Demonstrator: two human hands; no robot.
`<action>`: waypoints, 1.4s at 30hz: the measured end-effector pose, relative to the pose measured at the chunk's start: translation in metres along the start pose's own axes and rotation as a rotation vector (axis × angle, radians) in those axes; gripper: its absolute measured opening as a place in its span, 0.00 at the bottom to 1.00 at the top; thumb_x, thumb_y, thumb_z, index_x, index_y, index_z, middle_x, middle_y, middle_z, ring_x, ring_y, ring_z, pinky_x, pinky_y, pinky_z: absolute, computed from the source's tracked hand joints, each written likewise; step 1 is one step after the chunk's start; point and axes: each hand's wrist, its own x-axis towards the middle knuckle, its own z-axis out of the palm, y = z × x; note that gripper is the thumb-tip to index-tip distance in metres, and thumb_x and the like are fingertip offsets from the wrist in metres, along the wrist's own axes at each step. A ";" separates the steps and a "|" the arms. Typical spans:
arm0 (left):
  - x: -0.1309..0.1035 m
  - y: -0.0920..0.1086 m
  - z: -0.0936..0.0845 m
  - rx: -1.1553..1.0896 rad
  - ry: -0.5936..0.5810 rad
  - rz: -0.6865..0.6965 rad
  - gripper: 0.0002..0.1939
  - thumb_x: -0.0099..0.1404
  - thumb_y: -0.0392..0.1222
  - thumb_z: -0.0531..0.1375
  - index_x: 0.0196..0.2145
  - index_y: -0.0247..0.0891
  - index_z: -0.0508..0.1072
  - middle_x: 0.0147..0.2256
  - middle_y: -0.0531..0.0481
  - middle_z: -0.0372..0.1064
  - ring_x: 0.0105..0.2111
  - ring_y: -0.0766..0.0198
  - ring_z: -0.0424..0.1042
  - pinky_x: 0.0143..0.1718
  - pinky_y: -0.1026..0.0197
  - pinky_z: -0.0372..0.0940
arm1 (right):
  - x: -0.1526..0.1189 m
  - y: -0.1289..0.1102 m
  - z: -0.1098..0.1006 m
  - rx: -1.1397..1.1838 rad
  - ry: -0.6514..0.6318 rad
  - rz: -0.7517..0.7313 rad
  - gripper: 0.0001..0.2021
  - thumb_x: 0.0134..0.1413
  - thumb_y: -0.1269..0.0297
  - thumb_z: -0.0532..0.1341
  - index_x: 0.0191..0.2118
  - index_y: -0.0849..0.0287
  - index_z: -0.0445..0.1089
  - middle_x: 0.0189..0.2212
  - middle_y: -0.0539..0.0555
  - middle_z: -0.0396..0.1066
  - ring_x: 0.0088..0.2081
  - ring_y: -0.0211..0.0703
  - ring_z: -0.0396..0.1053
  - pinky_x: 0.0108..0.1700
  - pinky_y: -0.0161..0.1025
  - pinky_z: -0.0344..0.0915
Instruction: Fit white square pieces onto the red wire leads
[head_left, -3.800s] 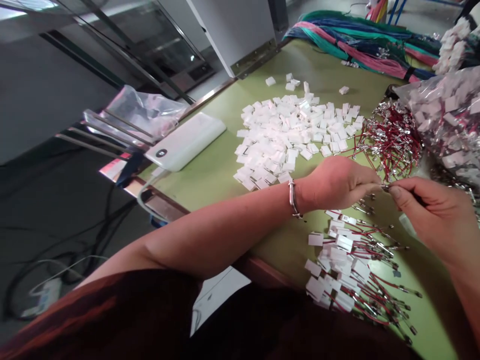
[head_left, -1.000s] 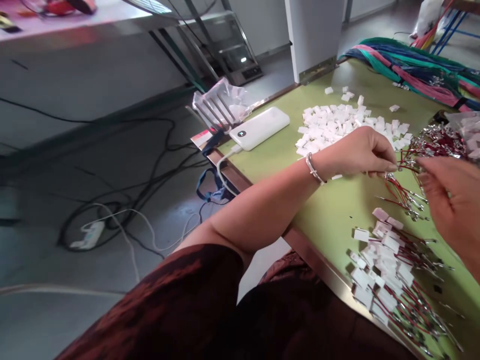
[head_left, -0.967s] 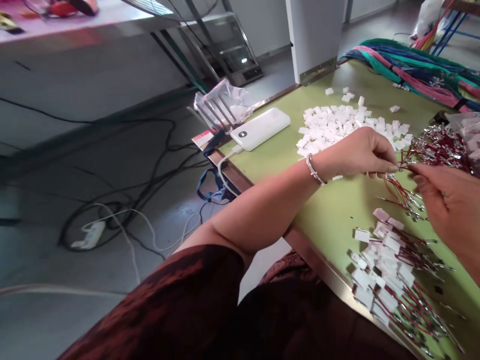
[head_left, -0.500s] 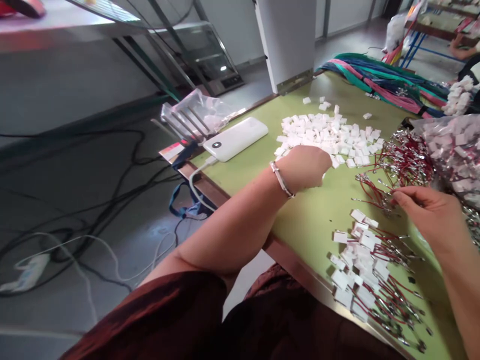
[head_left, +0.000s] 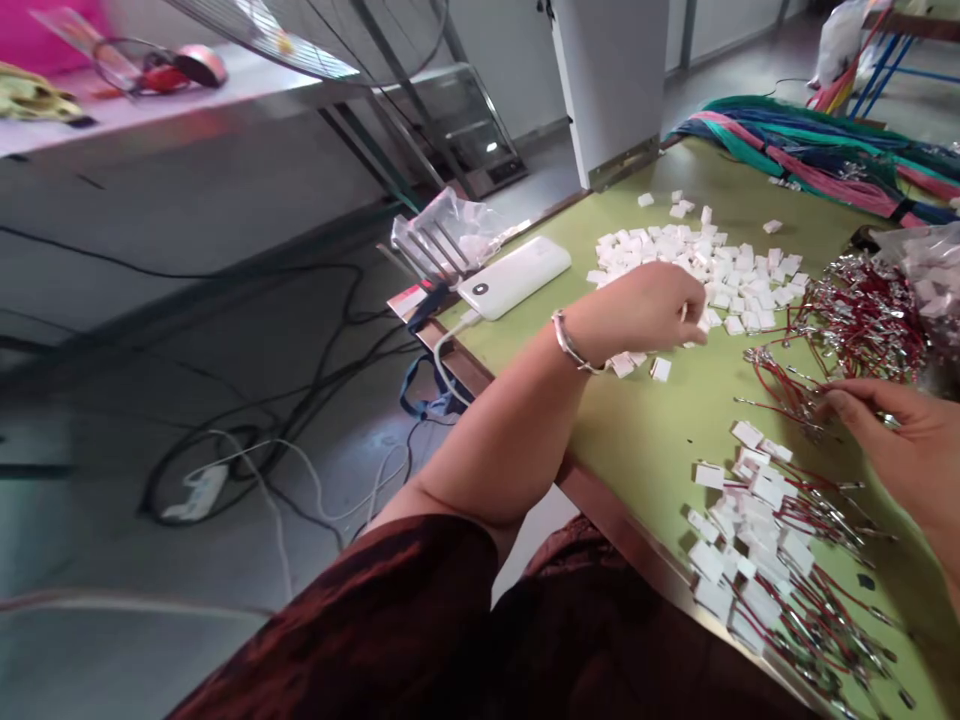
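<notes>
My left hand (head_left: 654, 308) is curled over the near edge of a pile of white plastic connector housings (head_left: 739, 270). Its thumb and fingers are pressed together; whatever they hold is hidden. Two or so loose housings (head_left: 661, 370) lie just below it. On the right, my right hand (head_left: 900, 425) pinches between thumb and forefinger at a small bunch of red wires (head_left: 784, 385) with metal terminals. Behind that hand is a larger heap of red terminal wires (head_left: 855, 310). Closer to me lie white housings with red wires fitted (head_left: 757, 530), grouped near the table edge.
A white power bank (head_left: 517, 278) with a cable lies on the table's left side, beside a clear plastic bag (head_left: 457, 225). Blue, green and pink wire bundles (head_left: 810, 150) cover the far right. A bag of housings (head_left: 934, 265) stands at right. Cables and a power strip (head_left: 201, 492) lie on the floor.
The view has swung left, so the table appears further right. My left hand has lifted and turned slightly, uncovering loose housings below it. My right hand stays at the red wires.
</notes>
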 end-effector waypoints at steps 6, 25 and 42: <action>-0.003 0.008 0.006 0.248 -0.293 -0.175 0.16 0.56 0.51 0.62 0.28 0.32 0.77 0.24 0.44 0.70 0.32 0.54 0.70 0.34 0.58 0.61 | 0.000 -0.003 -0.003 -0.066 0.009 -0.126 0.14 0.50 0.52 0.60 0.37 0.52 0.77 0.29 0.52 0.78 0.30 0.46 0.73 0.33 0.41 0.64; 0.020 0.027 0.042 -0.717 -0.077 0.006 0.15 0.54 0.45 0.62 0.36 0.32 0.74 0.30 0.48 0.73 0.30 0.68 0.70 0.32 0.65 0.64 | -0.008 -0.014 0.003 0.084 0.108 -0.240 0.07 0.54 0.60 0.60 0.30 0.54 0.74 0.26 0.50 0.74 0.28 0.40 0.69 0.33 0.39 0.64; 0.021 0.032 0.055 -1.161 -0.200 -0.026 0.12 0.61 0.38 0.61 0.42 0.32 0.76 0.24 0.52 0.71 0.24 0.71 0.69 0.28 0.66 0.64 | -0.004 -0.016 0.003 -0.063 0.162 -0.473 0.08 0.55 0.63 0.59 0.28 0.54 0.73 0.23 0.49 0.72 0.29 0.42 0.67 0.37 0.42 0.60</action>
